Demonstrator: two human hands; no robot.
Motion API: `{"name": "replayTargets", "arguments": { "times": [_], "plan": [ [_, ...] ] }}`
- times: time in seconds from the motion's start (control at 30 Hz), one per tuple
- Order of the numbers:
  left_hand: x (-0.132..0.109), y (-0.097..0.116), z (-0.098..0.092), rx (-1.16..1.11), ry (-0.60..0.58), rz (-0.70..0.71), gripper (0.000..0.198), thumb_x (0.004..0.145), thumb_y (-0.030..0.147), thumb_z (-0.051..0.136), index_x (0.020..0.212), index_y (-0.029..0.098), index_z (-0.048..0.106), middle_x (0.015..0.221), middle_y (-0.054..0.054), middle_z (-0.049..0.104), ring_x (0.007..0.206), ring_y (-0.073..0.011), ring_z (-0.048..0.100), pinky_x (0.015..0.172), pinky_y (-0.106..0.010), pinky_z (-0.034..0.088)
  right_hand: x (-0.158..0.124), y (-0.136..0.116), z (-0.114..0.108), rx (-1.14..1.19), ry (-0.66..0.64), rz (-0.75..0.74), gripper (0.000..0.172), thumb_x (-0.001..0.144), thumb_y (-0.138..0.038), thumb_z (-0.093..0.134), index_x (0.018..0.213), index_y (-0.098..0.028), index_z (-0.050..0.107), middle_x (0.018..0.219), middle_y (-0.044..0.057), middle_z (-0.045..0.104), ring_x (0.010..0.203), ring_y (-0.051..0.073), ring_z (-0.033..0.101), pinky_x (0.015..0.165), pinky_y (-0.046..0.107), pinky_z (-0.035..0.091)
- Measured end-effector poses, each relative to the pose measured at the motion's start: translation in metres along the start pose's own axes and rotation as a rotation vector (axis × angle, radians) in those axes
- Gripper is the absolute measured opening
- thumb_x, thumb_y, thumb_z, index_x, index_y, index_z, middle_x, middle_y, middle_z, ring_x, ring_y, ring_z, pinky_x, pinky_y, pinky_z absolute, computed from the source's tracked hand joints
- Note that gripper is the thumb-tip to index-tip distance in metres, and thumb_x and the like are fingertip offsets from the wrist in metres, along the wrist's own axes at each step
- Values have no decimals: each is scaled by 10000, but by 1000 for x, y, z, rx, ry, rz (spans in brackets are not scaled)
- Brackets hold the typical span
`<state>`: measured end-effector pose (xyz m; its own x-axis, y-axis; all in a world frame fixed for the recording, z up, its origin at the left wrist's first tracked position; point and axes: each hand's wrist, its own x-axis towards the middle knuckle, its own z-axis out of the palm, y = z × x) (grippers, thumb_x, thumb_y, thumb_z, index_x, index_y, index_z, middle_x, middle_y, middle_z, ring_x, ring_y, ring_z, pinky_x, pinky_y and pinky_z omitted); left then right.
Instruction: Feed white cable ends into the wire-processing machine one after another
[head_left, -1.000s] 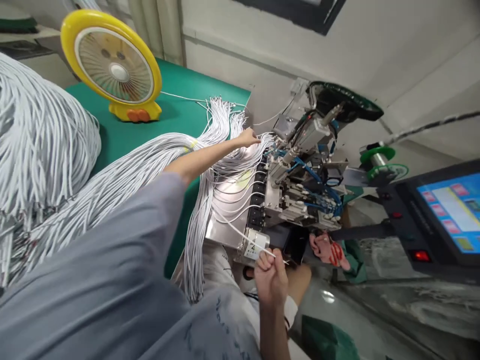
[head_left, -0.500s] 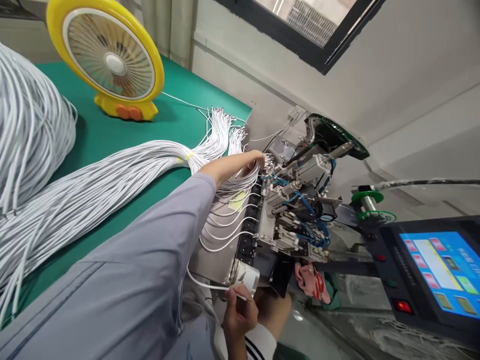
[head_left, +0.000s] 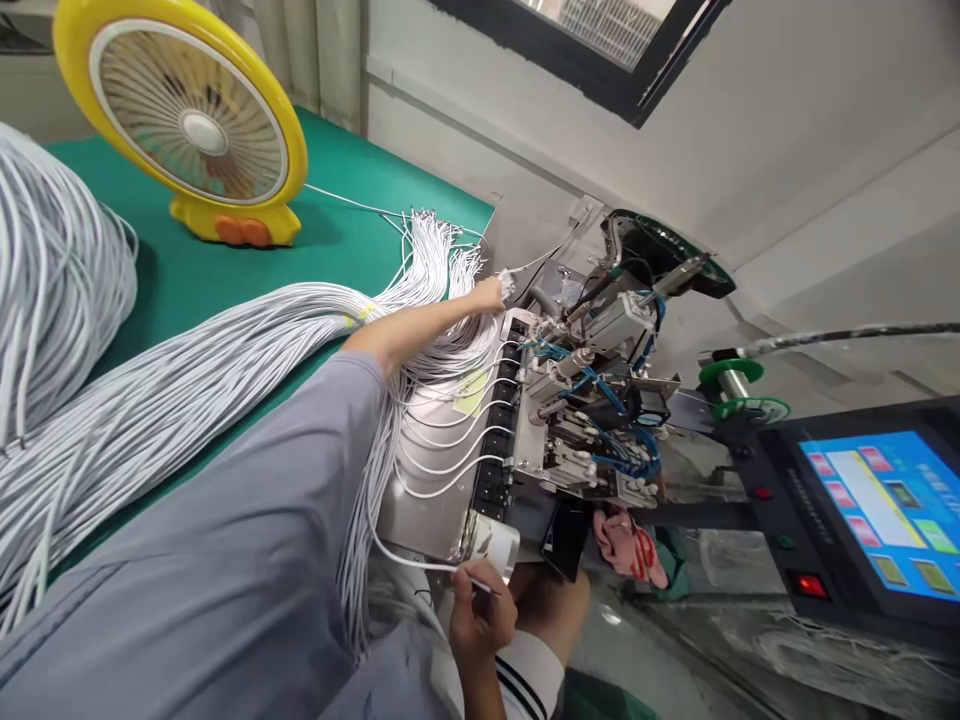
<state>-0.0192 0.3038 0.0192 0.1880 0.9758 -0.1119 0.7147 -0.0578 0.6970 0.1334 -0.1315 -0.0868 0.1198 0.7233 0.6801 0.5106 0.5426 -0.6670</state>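
My left hand (head_left: 491,294) reaches to the far end of the machine. Its fingers are closed around a bunch of white wires, whose tips (head_left: 507,284) stick out beyond the fist. Low in the view, my right hand (head_left: 481,612) pinches one white wire (head_left: 409,563) close to its end. Between the hands, several separate white wires (head_left: 442,468) curve from the metal plate (head_left: 420,520) into a row of black holders (head_left: 493,475) along the machine (head_left: 559,400). A white roll-like piece (head_left: 495,545) sits just above my right hand.
A large tied wire bundle (head_left: 247,340) lies across the green table (head_left: 397,165), with another wire heap (head_left: 52,270) at left. A yellow fan (head_left: 240,230) stands behind. To the right are a solder-like wire spool (head_left: 739,385) and a control screen (head_left: 889,515).
My left hand has lifted up and away from the machine's far end, and the wire tips now show in it. My right hand still pinches its wire. The view has shifted slightly.
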Motion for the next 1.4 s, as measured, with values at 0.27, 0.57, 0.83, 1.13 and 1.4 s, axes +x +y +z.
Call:
{"name": "replayTargets", "arguments": {
  "times": [0.27, 0.57, 0.83, 1.13, 1.4],
  "plan": [
    [-13, -45, -61, 361, 301, -232, 663, 813, 434, 583, 1236, -59, 455, 1292, -301, 444, 1235, -410, 376, 984, -474, 351, 8, -8, 3, -34, -19, -37, 165, 746, -33, 588, 816, -182, 585, 621, -4, 639, 517, 126, 613, 515, 240, 517],
    [-87, -25, 28, 601, 7, 424, 427, 776, 430, 598, 1108, 161, 612, 1228, -104, 577, 1133, -236, 488, 989, -325, 310, 5, -10, 1, 0, -81, 171, 60, 801, -196, 588, 770, -228, 629, 622, -2, 664, 528, 187, 644, 494, 304, 523],
    [-147, -10, 20, 575, 130, 528, 248, 864, 156, 431, 970, 65, 636, 1094, -179, 607, 1055, -230, 538, 906, -347, 377, 23, -25, -5, 370, 55, 545, 210, 844, -328, 569, 752, -154, 642, 765, 40, 621, 579, 119, 560, 555, 272, 476],
    [-335, 45, 86, -306, -130, 835, 212, 902, 300, 518, 852, 147, 656, 753, -39, 615, 664, -100, 553, 606, -212, 430, 67, -34, -23, 679, 244, 672, 114, 725, -276, 711, 730, -187, 640, 768, -11, 555, 574, 65, 462, 506, 212, 373],
    [-332, 51, 83, -307, -239, 770, 185, 870, 255, 553, 807, 133, 676, 701, -26, 594, 602, -79, 501, 549, -195, 394, 75, -40, -35, 731, 96, 732, 186, 778, -364, 652, 782, -180, 685, 729, 9, 602, 594, 89, 508, 535, 224, 422]
  ]
}}
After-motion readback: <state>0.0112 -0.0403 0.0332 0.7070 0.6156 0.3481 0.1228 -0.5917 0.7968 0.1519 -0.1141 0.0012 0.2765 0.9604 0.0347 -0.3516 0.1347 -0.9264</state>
